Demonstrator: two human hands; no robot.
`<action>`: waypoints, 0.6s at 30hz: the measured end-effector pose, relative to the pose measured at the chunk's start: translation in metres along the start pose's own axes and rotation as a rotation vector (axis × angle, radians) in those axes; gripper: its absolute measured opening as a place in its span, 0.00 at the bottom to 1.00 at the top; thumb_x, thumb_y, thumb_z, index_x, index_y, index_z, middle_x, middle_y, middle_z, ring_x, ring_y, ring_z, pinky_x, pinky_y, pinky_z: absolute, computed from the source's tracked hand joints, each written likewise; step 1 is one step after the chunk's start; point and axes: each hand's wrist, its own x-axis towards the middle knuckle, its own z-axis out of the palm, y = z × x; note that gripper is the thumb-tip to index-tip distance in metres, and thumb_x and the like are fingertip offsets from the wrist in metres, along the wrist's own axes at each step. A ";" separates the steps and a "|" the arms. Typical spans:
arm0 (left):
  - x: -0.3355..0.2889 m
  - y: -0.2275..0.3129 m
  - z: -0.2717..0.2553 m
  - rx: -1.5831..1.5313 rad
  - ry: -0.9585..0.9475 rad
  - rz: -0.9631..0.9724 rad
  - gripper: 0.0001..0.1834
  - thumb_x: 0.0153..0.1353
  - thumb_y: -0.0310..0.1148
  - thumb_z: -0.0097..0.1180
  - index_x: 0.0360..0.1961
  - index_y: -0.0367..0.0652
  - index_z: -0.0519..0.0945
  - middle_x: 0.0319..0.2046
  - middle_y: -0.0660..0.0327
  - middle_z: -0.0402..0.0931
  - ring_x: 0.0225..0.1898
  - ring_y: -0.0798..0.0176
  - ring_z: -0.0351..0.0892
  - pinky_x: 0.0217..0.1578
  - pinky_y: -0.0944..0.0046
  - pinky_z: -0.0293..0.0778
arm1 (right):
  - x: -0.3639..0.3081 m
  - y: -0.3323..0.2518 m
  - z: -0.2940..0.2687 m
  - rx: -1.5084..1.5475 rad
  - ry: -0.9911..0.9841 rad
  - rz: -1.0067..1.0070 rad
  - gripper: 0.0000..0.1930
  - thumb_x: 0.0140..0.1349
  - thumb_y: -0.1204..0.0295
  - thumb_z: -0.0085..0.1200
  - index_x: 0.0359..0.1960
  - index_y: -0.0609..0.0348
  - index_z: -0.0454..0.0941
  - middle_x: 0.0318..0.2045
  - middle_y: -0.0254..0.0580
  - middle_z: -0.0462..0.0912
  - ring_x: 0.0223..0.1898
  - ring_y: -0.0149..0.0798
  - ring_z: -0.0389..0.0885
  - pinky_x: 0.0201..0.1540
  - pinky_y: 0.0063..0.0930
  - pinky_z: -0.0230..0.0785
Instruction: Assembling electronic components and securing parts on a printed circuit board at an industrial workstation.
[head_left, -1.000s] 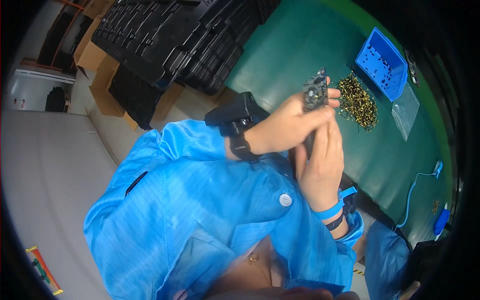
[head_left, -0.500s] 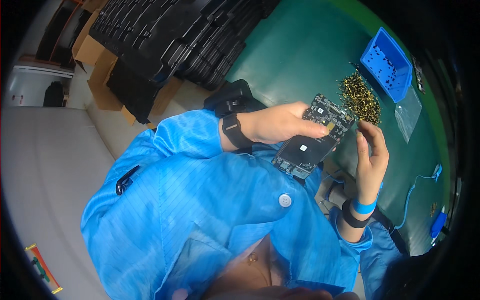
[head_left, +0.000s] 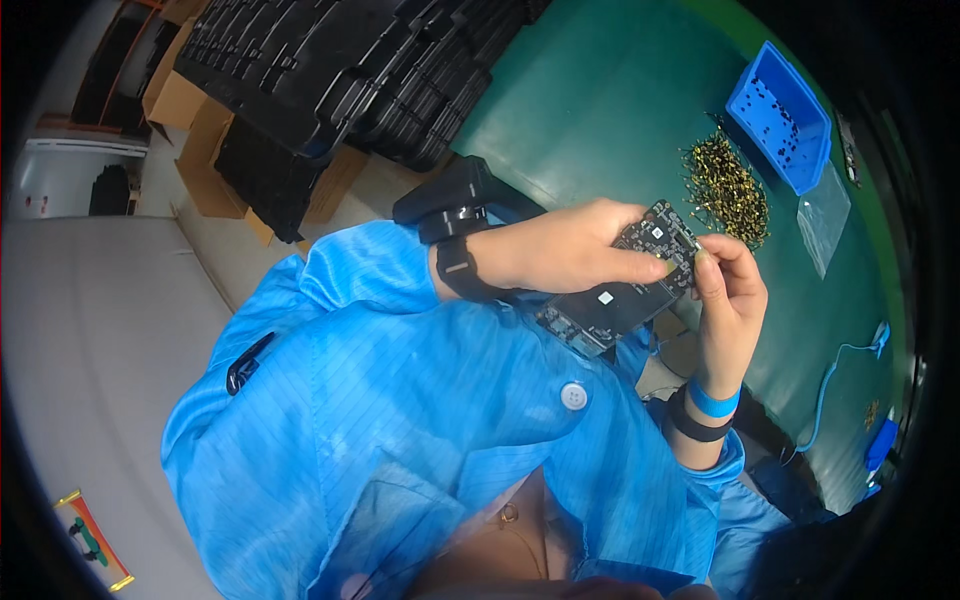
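My left hand (head_left: pixel 570 248) is closed around a dark circuit board (head_left: pixel 625 307), its thumb lying across the upper face. The board tilts in front of my blue coat and carries small white stickers and metal parts. At the board's right edge, the thumb and index finger of my right hand (head_left: pixel 735 298) are pinched together. What sits between those fingertips is too small to make out. Just beyond, a pile of small gold-and-black cable-like parts (head_left: pixel 725 188) lies on the green table mat (head_left: pixel 590 95).
A blue bin (head_left: pixel 812 165) with small dark pieces stands behind the pile, beside a clear plastic bag (head_left: pixel 825 222). A blue cord (head_left: pixel 825 385) runs along the right side. Stacked black trays (head_left: pixel 330 75) and an open cardboard box (head_left: pixel 205 165) stand at the far left.
My right hand has moved left and closed its fingertips at the board's edge; before, it was apart from the board. My left hand still holds the board, slightly shifted.
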 end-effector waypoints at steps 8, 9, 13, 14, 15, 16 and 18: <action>0.000 -0.001 0.004 -0.001 0.115 -0.079 0.13 0.61 0.29 0.43 0.44 0.33 0.70 0.36 0.63 0.74 0.37 0.76 0.70 0.37 0.74 0.68 | -0.005 0.006 0.003 0.116 0.005 0.088 0.06 0.57 0.74 0.50 0.35 0.62 0.72 0.24 0.27 0.72 0.24 0.19 0.64 0.25 0.11 0.55; -0.001 -0.004 0.006 -0.018 0.130 -0.041 0.12 0.61 0.28 0.43 0.43 0.33 0.70 0.35 0.63 0.74 0.36 0.76 0.70 0.37 0.74 0.68 | -0.005 0.006 0.002 0.107 0.018 0.101 0.06 0.57 0.73 0.51 0.35 0.62 0.72 0.24 0.27 0.72 0.23 0.18 0.64 0.25 0.11 0.55; 0.002 -0.006 0.003 -0.032 0.108 -0.018 0.12 0.61 0.28 0.43 0.43 0.33 0.70 0.35 0.63 0.74 0.35 0.75 0.71 0.37 0.74 0.69 | -0.007 -0.002 -0.006 0.067 -0.012 0.148 0.08 0.57 0.74 0.50 0.37 0.62 0.72 0.25 0.30 0.73 0.26 0.21 0.67 0.27 0.12 0.59; 0.004 -0.009 0.001 -0.034 0.104 -0.018 0.12 0.61 0.28 0.43 0.43 0.33 0.70 0.35 0.63 0.74 0.35 0.75 0.71 0.37 0.74 0.69 | -0.006 -0.008 -0.011 0.001 -0.009 0.124 0.09 0.57 0.74 0.50 0.38 0.63 0.72 0.26 0.31 0.74 0.27 0.23 0.69 0.30 0.14 0.61; 0.007 -0.013 -0.003 -0.063 0.137 -0.007 0.12 0.61 0.28 0.42 0.43 0.33 0.70 0.35 0.63 0.74 0.36 0.75 0.71 0.37 0.73 0.69 | -0.005 -0.010 -0.019 -0.066 -0.007 0.100 0.10 0.56 0.74 0.50 0.39 0.63 0.72 0.26 0.32 0.74 0.29 0.24 0.71 0.32 0.16 0.63; 0.006 -0.017 -0.007 -0.098 0.183 0.016 0.12 0.61 0.28 0.42 0.43 0.34 0.70 0.36 0.63 0.74 0.36 0.75 0.71 0.37 0.73 0.69 | 0.002 -0.007 -0.034 -0.237 0.058 -0.048 0.11 0.56 0.75 0.50 0.41 0.64 0.71 0.29 0.35 0.75 0.32 0.28 0.73 0.35 0.20 0.65; 0.005 -0.016 -0.011 -0.232 0.146 -0.026 0.12 0.61 0.28 0.42 0.44 0.34 0.70 0.37 0.62 0.74 0.36 0.74 0.72 0.37 0.73 0.70 | 0.020 -0.011 -0.063 -0.814 0.290 -0.162 0.10 0.54 0.76 0.51 0.38 0.63 0.72 0.30 0.39 0.75 0.30 0.32 0.74 0.34 0.23 0.66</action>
